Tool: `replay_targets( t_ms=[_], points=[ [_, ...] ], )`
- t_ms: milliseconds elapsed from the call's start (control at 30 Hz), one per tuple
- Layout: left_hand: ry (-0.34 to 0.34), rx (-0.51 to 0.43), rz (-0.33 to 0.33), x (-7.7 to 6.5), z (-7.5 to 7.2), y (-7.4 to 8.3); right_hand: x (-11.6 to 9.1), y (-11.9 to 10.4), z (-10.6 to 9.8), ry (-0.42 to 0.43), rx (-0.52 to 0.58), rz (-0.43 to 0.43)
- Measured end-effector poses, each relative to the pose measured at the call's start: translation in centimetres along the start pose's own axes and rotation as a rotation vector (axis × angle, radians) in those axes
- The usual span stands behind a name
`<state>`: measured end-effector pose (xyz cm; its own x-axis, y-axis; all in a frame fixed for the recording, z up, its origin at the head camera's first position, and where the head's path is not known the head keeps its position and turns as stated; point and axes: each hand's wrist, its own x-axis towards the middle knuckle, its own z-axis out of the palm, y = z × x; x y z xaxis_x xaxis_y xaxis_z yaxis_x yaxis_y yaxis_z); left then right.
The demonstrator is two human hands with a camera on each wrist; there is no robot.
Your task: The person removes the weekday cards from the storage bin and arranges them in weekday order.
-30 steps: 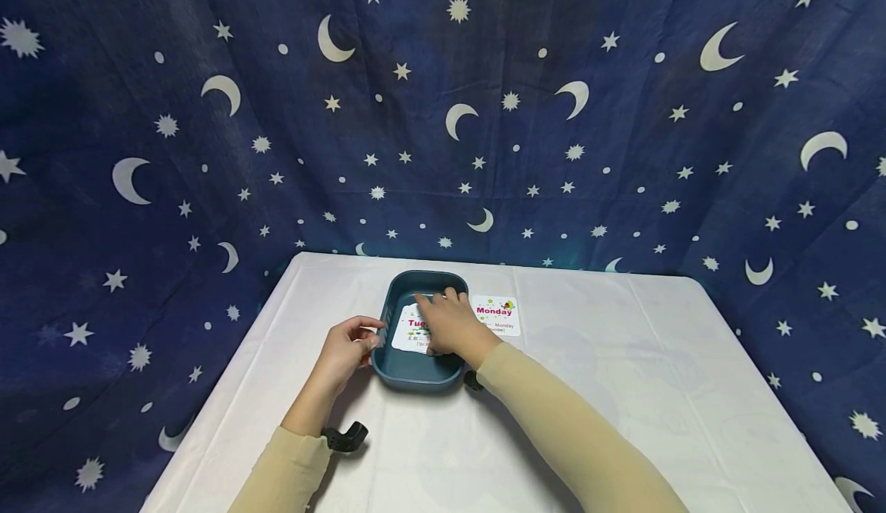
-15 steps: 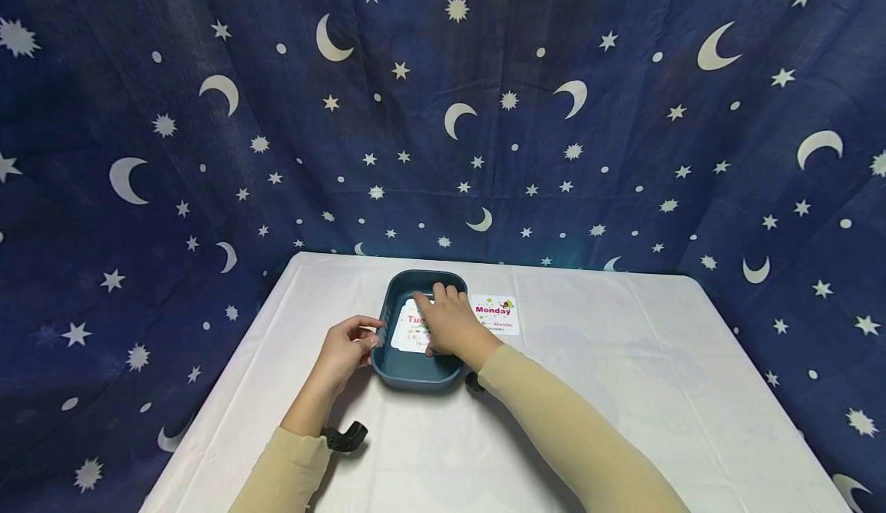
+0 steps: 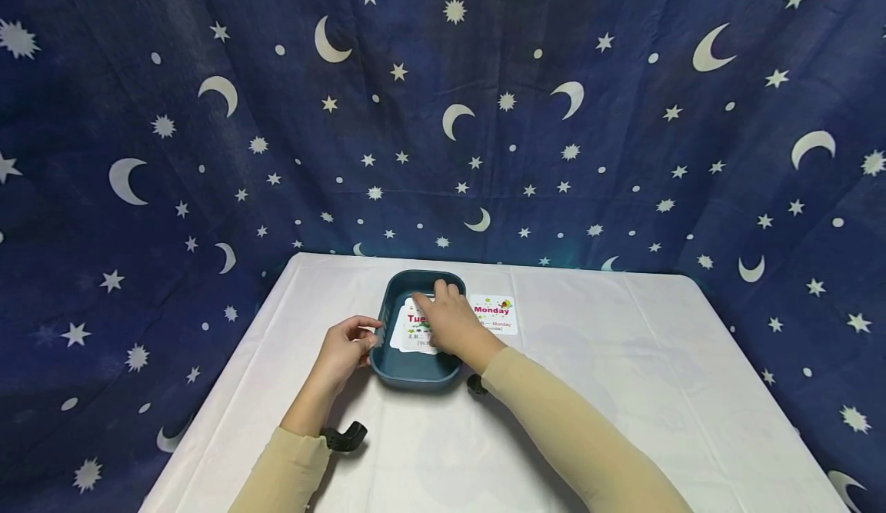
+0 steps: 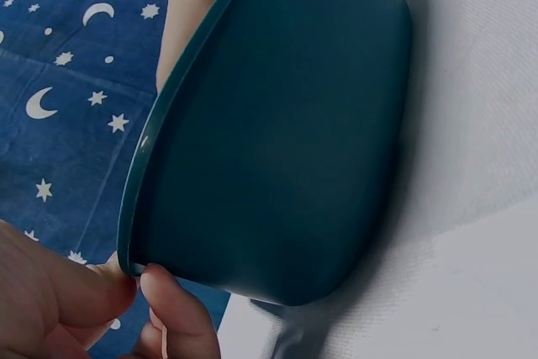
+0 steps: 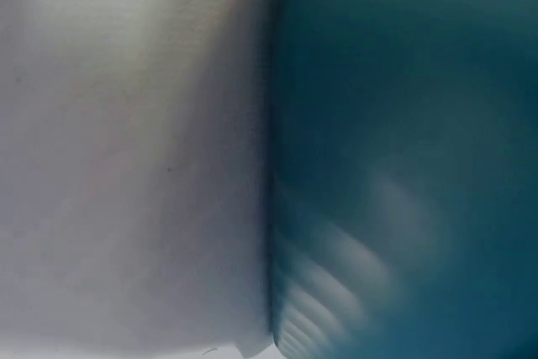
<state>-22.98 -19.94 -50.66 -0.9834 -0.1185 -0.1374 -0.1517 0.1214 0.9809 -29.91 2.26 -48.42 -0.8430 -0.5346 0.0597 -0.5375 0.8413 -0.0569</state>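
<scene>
A dark teal plastic bin (image 3: pixel 415 381) stands on the white-covered table. My left hand (image 3: pixel 346 348) pinches its left rim between thumb and fingers, which the left wrist view shows close up at the rim (image 4: pixel 130 208). Inside the bin lie white cards, the top one a "Tuesday" card (image 3: pixel 418 330), its right part hidden under my right hand (image 3: pixel 453 322). That hand reaches in over the right wall and grips the card, its fingertips hidden. The right wrist view shows only the bin's outer wall (image 5: pixel 403 140) and the cloth.
A "Monday" card (image 3: pixel 494 314) lies on the white tablecloth (image 3: pixel 595 359) right beside the bin. Behind the table hangs a dark blue curtain (image 3: pixel 388 128) with moons and stars. Black wrist mounts (image 3: pixel 346 437) stick out from the wrists near the cloth.
The "Tuesday" card has shifted slightly to the right under my right hand, showing the edge of another white card at its left. My left hand stays on the rim.
</scene>
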Motion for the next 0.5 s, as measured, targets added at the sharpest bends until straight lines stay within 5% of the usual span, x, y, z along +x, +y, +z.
replay_targets(
  t_ms=[500],
  points=[
    [0.015,0.02,-0.01,-0.2,0.2,0.2,-0.1,1.5,-1.2,0.084,0.362,0.083]
  ],
)
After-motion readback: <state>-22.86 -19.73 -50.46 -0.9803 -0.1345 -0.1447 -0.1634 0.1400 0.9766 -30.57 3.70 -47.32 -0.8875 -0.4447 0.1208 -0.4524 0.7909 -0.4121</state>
